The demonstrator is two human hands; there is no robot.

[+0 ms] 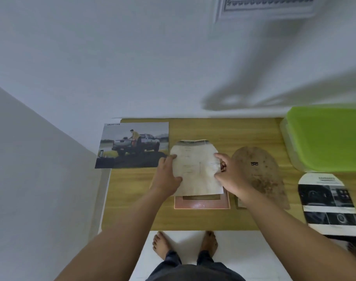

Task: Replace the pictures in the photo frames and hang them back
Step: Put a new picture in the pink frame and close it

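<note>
- L hand (167,173) is gripping the left edge of a pale arch-topped sheet (195,169), thumb on top, fingers curling under.
- R hand (230,175) is pinching the sheet's right edge, thumb and fingertips closing on the paper.
- Sheet is lying face-down-ish over a pinkish photo frame (202,203) in the middle of the wooden table (193,220); frame's lower edge is showing below the sheet, rest is hiding under it.
- Far left: a truck photo (132,145) w/ "SMART CAR" text is lying flat, overhanging the table's left edge, just beside the sheet.
- Right of the R hand: a brown arch-shaped backing board (260,173) is lying flat, small dark hanger clip on it, wrist partly covering its lower left.
- Further right: a black-and-white arch-topped print (329,201) is lying near the table's front right.
- Behind it: a clear box w/ green lid (325,138) is sitting by the wall.
- Top right on the wall: a white frame (264,7) is hanging, blurry.
</note>
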